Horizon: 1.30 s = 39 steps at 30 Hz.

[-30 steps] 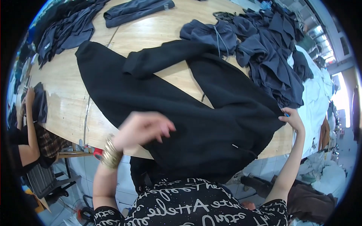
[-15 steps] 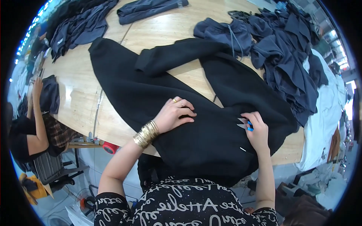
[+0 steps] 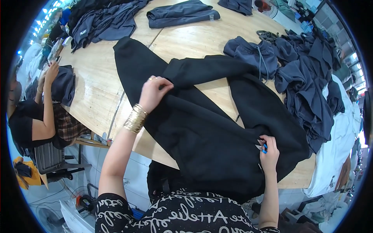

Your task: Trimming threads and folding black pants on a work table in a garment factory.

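Observation:
A black fleece-like garment [image 3: 217, 136] with long cuffed sleeves or legs lies spread over the table in front of me. My left hand [image 3: 152, 92], wearing rings and gold bangles, is closed in a pinch at the garment's left part, close to a folded-over cuff. A ridge of cloth rises at its fingertips. Over on the right, my right hand [image 3: 271, 158] is wrapped round small thread snips [image 3: 264, 148] with blue handles. Their blades point left, just above the cloth. A small white tag or label [image 3: 260, 166] peeks out beside that hand.
The wooden table [image 3: 97, 83] carries a dark grey drawstring garment [image 3: 248, 54], a heap of dark grey clothes [image 3: 307, 81] and white cloth [image 3: 336, 143] at right. Folded grey trousers [image 3: 182, 14] and more dark garments [image 3: 108, 25] lie behind. A co-worker [image 3: 40, 120] sits at left.
My left hand has moved left and away from me across the garment, and its fingers have come together. The right hand keeps the snips, slightly nearer me. The whole view has shifted.

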Each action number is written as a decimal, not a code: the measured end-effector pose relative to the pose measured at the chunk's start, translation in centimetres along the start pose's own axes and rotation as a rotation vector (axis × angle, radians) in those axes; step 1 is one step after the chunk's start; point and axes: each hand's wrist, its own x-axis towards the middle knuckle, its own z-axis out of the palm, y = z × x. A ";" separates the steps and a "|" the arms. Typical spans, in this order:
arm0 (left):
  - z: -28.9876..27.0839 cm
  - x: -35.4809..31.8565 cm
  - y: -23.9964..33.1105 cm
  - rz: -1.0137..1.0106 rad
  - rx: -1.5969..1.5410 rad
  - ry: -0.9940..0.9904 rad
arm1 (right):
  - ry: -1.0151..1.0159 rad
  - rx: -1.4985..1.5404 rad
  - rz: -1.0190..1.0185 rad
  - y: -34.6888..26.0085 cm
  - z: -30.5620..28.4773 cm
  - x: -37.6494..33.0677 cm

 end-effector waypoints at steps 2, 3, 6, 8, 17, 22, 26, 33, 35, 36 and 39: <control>1.8 -0.3 -1.3 0.041 0.025 -0.088 | 0.001 -0.004 0.001 -0.1 -0.1 -0.2; 2.4 -0.5 -1.2 0.075 0.060 -0.086 | -0.001 -0.009 0.018 0.0 -0.2 -0.4; 2.2 -0.9 -1.2 0.128 0.061 -0.097 | -0.005 -0.011 0.040 -0.2 -0.2 -0.4; 2.2 -1.2 -1.6 0.168 0.057 -0.049 | -0.012 -0.019 0.035 -0.3 -0.1 -0.1; -12.7 -9.7 -11.0 -0.497 -0.410 0.745 | 0.365 -0.085 -0.004 0.4 -6.8 1.0; -18.6 -12.5 -6.5 -0.409 0.881 0.226 | 0.494 -0.132 0.092 2.8 -9.5 4.8; -10.9 -5.5 -5.1 -0.215 0.173 0.156 | 0.376 -0.078 -0.012 -0.5 -7.9 6.8; -5.6 -9.4 -12.7 -0.485 0.645 -0.011 | 0.244 -0.044 -0.063 -0.9 -6.2 5.3; -6.7 -10.9 -11.3 -0.612 0.743 -0.092 | 0.253 -0.025 0.003 1.4 -6.9 4.1; -7.4 -11.6 -10.1 -0.609 0.746 -0.091 | 0.280 -0.066 -0.003 2.5 -7.2 3.5; -9.9 -13.3 -6.7 -0.795 0.958 -0.440 | 0.286 -0.142 0.035 4.1 -8.7 1.9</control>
